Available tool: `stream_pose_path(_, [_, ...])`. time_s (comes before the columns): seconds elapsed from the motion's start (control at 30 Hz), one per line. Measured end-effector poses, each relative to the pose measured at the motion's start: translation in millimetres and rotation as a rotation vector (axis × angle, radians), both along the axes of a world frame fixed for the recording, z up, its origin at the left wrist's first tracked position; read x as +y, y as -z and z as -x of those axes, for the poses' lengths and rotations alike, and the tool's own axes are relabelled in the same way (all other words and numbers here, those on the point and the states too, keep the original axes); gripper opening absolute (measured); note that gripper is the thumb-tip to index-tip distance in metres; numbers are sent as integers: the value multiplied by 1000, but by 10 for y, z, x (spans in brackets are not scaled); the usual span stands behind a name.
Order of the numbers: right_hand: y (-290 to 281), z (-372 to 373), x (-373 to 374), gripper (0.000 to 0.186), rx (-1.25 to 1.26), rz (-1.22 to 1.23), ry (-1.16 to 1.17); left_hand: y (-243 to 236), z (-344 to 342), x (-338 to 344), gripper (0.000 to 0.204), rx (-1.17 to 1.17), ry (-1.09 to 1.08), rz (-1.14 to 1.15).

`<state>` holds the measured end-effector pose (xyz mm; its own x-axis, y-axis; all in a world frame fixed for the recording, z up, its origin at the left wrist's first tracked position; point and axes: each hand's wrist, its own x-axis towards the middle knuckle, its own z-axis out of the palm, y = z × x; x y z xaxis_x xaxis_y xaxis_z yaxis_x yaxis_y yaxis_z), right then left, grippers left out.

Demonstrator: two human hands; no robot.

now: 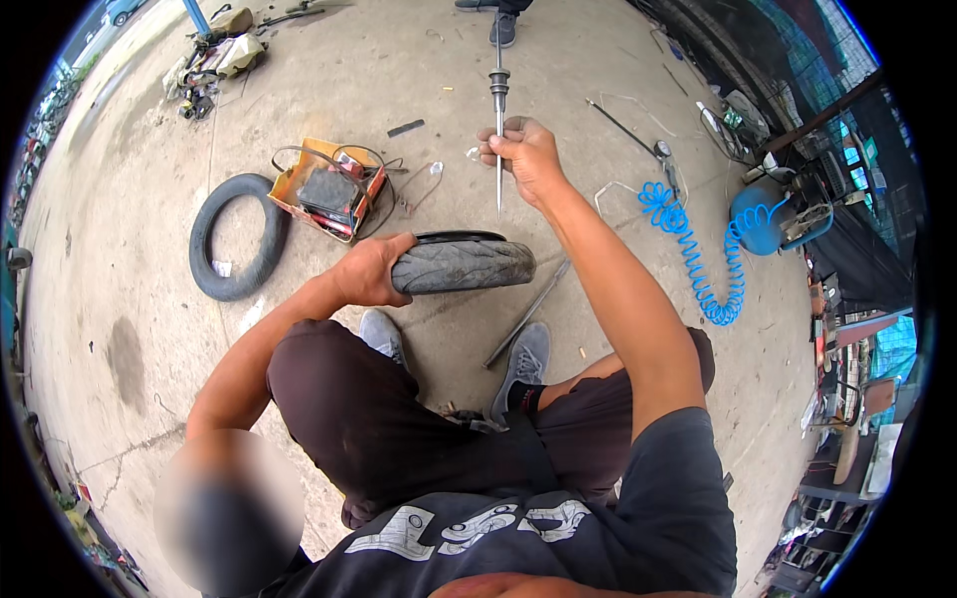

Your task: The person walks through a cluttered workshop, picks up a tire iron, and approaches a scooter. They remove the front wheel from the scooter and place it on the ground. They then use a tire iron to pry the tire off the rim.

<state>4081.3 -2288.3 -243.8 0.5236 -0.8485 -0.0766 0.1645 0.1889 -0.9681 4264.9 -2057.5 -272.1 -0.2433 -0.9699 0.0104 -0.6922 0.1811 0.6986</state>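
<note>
My left hand (375, 271) grips the left side of a small wheel with a worn black tyre (464, 267), which stands upright between my shoes, tread toward me. My right hand (530, 159), in front of me beyond the wheel, pinches a long thin metal rod (499, 179) between thumb and fingers. The rod points away from me and carries ringed collars (499, 84) past my hand. Its pointed near end is apart from the tyre. A metal bar (530, 313) lies on the floor beside my right shoe (527, 356).
A loose black tyre (203, 239) lies at left, next to an orange box (282, 189) of dark parts and cables. A coiled blue air hose (688, 254) runs to a blue compressor tank (758, 221) at right. Another person's shoe (503, 32) is at the far edge.
</note>
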Motion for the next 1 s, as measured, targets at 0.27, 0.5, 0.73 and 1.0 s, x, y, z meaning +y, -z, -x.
stream_pose_path(0.27, [376, -125, 387, 23, -42, -130, -120, 20, -22, 78, 59, -34, 13, 2])
stream_pose_path(0.5, [467, -187, 501, 24, 0, -125, -145, 59, -34, 66, 70, -37, 44, 40])
stream_pose_path(0.73, [528, -247, 557, 23, 70, -121, -75, 75, -34, 44, 62, -19, 22, 30])
stream_pose_path(1.0, [642, -310, 404, 13, 380, -167, -69, 90, -44, -62, 60, -23, -4, 42])
